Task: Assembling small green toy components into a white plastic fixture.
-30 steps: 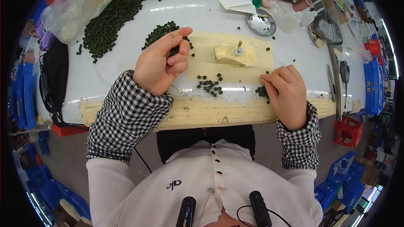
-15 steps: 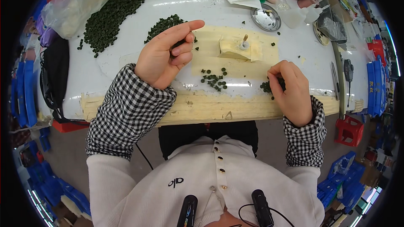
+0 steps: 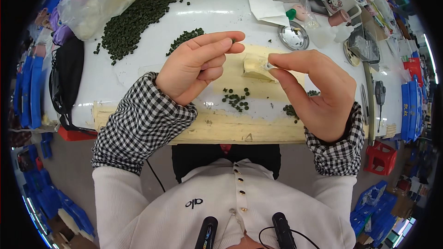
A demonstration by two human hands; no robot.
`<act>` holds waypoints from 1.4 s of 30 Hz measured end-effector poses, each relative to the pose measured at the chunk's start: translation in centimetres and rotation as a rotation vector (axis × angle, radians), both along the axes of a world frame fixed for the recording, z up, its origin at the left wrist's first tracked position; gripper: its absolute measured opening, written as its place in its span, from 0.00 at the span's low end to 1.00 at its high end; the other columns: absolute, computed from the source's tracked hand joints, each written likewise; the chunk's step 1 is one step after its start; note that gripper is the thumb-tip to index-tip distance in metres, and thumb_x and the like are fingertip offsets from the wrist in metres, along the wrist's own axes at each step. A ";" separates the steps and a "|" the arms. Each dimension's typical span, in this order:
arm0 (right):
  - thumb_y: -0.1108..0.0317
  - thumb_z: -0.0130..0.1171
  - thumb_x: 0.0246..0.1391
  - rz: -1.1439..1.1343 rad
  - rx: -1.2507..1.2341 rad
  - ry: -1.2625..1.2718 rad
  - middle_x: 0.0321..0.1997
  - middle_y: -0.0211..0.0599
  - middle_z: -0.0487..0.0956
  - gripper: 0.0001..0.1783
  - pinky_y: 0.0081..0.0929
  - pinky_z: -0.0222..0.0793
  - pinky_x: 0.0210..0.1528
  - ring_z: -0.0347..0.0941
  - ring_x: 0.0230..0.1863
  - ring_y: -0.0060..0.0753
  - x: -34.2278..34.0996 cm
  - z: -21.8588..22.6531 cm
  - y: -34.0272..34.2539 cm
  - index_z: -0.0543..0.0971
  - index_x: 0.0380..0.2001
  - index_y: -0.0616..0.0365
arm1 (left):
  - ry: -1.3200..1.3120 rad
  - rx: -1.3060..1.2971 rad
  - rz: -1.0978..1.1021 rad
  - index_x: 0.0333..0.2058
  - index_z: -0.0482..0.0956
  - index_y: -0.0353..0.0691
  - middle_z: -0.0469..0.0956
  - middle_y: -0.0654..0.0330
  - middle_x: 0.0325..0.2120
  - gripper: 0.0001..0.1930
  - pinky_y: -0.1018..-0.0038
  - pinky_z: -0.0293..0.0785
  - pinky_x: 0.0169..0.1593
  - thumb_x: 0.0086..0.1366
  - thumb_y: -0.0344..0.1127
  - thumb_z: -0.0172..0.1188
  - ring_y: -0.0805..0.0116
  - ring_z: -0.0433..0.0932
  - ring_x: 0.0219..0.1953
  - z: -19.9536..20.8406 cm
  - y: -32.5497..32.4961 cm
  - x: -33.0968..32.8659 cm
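Between the thumb and fingertips of my left hand (image 3: 198,67) is a small dark green piece (image 3: 233,41), only partly visible. My right hand (image 3: 320,87) reaches over the pale yellow block (image 3: 253,67). Its thumb and forefinger close in a pinch at the small white cup (image 3: 267,66) on that block. The brown stick that stood in the cup is hidden at these fingertips, so I cannot tell whether they grip it. Several loose dark green pieces (image 3: 237,99) lie in front of the block. More green pieces (image 3: 290,109) lie beneath my right hand.
A large heap of dark green pieces (image 3: 138,23) spreads at the back left, with a smaller pile (image 3: 184,39) beyond my left hand. A round metal dish (image 3: 294,37) and white paper (image 3: 268,11) lie behind the block. Tweezers (image 3: 365,103) rest at the right.
My right hand has left the green pieces at the right and moved up and left to the cup on the block. My left fingertips now show a green piece. The view has shifted slightly.
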State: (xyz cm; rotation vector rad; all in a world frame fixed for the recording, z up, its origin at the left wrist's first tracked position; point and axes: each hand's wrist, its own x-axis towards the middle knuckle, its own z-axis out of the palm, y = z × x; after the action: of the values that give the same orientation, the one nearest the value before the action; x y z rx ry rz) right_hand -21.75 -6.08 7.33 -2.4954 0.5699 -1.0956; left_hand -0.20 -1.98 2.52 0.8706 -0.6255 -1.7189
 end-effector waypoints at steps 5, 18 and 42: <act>0.82 0.60 0.46 0.048 0.164 -0.070 0.31 0.38 0.81 0.10 0.21 0.71 0.34 0.78 0.31 0.30 0.8 -0.5 -1.0 0.81 0.35 0.61 | 0.072 -0.059 -0.077 0.49 0.73 0.36 0.78 0.64 0.36 0.13 0.89 0.51 0.19 0.67 0.30 0.51 0.87 0.53 0.19 -1.0 -0.5 0.0; 0.81 0.59 0.49 0.120 0.527 -0.097 0.34 0.41 0.80 0.09 0.21 0.74 0.40 0.79 0.35 0.28 0.8 -2.7 -1.1 0.80 0.36 0.65 | 0.109 -0.047 -0.100 0.41 0.75 0.39 0.78 0.60 0.34 0.09 0.88 0.57 0.21 0.62 0.24 0.56 0.85 0.66 0.23 -1.9 0.9 -0.8; 0.75 0.55 0.57 0.138 1.107 -0.226 0.38 0.36 0.78 0.11 0.19 0.72 0.44 0.75 0.39 0.21 1.4 -3.4 0.1 0.77 0.42 0.68 | -0.444 -0.316 0.132 0.31 0.77 0.36 0.78 0.63 0.29 0.08 0.82 0.67 0.35 0.53 0.20 0.65 0.81 0.70 0.28 -1.5 1.5 -1.0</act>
State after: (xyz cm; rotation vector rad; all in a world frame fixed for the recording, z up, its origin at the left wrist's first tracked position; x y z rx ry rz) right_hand -20.36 -5.94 3.91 -1.4067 0.6700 -0.6871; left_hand -1.17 -0.50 1.03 1.0455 -1.0778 -1.2672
